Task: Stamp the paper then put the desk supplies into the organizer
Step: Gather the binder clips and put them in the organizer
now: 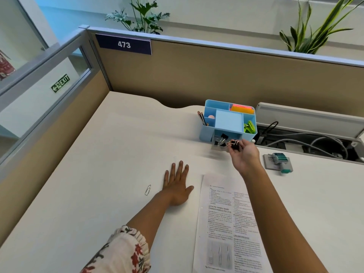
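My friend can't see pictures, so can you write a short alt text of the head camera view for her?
A person's right hand holds black binder clips at the open front drawer of a blue desk organizer, while the left hand rests flat on the white desk. A printed paper, a paper clip and a stamp lie nearby.
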Demonstrator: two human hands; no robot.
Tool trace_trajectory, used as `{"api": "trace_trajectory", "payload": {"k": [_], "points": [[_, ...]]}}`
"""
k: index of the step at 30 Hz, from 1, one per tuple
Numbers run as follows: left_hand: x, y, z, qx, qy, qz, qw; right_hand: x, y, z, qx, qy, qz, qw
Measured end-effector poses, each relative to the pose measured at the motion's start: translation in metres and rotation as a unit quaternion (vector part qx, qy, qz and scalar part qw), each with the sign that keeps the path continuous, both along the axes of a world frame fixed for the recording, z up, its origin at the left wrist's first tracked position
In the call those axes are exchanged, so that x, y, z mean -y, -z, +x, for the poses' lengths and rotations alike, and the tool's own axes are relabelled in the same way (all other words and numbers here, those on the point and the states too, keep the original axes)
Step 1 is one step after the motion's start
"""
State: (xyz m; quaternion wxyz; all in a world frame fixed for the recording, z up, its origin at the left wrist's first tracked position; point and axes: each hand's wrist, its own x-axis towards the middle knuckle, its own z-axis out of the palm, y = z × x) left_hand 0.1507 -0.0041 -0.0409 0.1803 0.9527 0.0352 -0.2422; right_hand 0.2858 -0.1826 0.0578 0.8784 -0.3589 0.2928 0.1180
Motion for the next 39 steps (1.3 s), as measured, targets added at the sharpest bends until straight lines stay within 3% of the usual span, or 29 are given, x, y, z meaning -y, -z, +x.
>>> {"api": "trace_trajectory", "payload": {"k": [8,10,11,12,15,16,18,27,39], "points": [[0.000,0.000,0.000,-0.012,0.005,0.004,1.000,0.006,-0.010,-0.004,0.026,-0.024,-0.064,0.997],[-0.001,0.000,0.000,-0.012,0.006,0.004,1.000,0.005,-0.004,-0.016,0.053,-0.037,-0.125,0.990],[-0.001,-0.001,0.000,-0.013,0.007,0.005,1.000,0.003,0.002,-0.023,0.081,-0.047,-0.203,0.975],[-0.001,-0.001,0.000,-0.013,0.007,0.005,1.000,0.001,0.008,-0.032,0.120,-0.064,-0.308,0.942],[0.000,-0.002,0.000,-0.017,0.008,0.003,1.000,-0.002,0.032,-0.053,0.246,-0.133,-0.591,0.757],[0.000,-0.002,0.000,-0.018,0.009,0.003,1.000,-0.002,0.040,-0.057,0.270,-0.150,-0.627,0.715],[-0.001,-0.003,0.000,-0.019,0.010,0.003,1.000,-0.003,0.052,-0.058,0.284,-0.176,-0.661,0.672],[0.000,-0.003,0.001,-0.023,0.010,0.008,1.000,-0.005,0.056,-0.021,0.271,-0.209,-0.703,0.623],[-0.001,-0.005,0.002,-0.028,0.012,0.008,0.999,-0.004,0.064,-0.002,0.269,-0.245,-0.706,0.607]]}}
